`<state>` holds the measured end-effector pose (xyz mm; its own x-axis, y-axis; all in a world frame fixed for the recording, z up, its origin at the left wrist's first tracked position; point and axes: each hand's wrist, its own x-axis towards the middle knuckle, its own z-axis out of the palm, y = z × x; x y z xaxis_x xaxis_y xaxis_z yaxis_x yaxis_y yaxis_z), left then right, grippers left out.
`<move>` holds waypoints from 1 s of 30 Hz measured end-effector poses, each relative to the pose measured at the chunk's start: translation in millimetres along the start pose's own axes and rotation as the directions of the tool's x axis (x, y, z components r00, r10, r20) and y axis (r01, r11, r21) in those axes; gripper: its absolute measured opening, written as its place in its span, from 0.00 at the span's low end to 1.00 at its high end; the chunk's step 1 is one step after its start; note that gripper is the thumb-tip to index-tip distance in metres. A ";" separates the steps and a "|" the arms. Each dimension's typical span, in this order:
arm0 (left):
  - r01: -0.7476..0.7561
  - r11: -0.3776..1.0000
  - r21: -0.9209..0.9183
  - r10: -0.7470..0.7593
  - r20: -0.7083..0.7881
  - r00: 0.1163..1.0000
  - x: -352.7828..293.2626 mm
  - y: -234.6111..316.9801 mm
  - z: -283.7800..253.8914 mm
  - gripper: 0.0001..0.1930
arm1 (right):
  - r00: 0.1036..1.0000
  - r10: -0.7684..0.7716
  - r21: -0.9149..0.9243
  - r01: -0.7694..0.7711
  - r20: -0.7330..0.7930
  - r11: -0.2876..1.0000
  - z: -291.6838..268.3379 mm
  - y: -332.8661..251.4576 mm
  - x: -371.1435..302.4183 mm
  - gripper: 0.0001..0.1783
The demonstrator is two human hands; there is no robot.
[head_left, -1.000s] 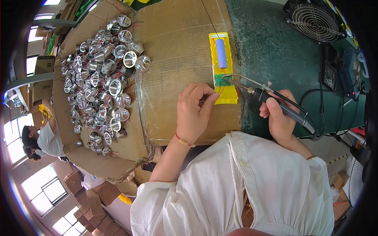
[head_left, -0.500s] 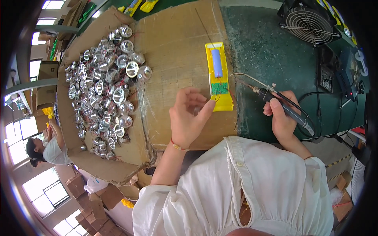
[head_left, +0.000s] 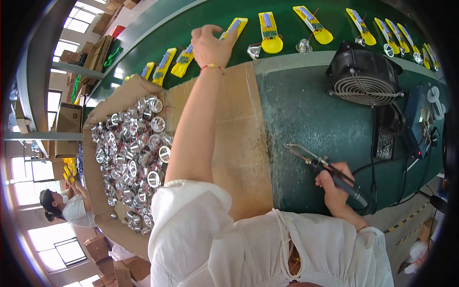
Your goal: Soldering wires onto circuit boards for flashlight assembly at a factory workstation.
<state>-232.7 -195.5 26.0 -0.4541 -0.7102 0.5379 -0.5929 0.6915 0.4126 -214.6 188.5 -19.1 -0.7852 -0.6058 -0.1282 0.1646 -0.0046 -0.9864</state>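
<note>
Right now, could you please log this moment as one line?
left hand: over yellow cases | right hand: holding soldering iron | cardboard box: silver cups inside

A daylit workshop reaches my remote screen, brightest down its left side.
I see a white-glaring window (head_left: 79, 20) at upper left, a wide window (head_left: 32, 173) at middle left and a dark-framed window (head_left: 57, 246) at lower left, with pale wall between them. A grey metal frame (head_left: 43, 136) crosses the left edge, brown cartons (head_left: 69, 119) beside it; more boxes (head_left: 98, 248) sit at lower left. The scuffed green workbench (head_left: 311, 112) fills my centre right, and a glossier green surface (head_left: 220, 12) sweeps across the top, catching light. At lower right I get grey floor (head_left: 397, 214) with yellow-and-black striped tape (head_left: 406, 219).
</note>
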 end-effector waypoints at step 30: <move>0.130 0.813 0.567 -0.128 -0.042 0.991 -245.6 -84.0 -234.6 0.08 | 0.990 -0.134 -0.002 0.134 0.037 0.991 -1.2 7.3 -5.0 0.08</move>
<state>84.7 -48.3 31.7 -0.3458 -0.7870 0.5109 -0.9183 0.3957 -0.0119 -210.2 192.4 -25.8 -0.7775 -0.6288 0.0093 0.0565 -0.0846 -0.9948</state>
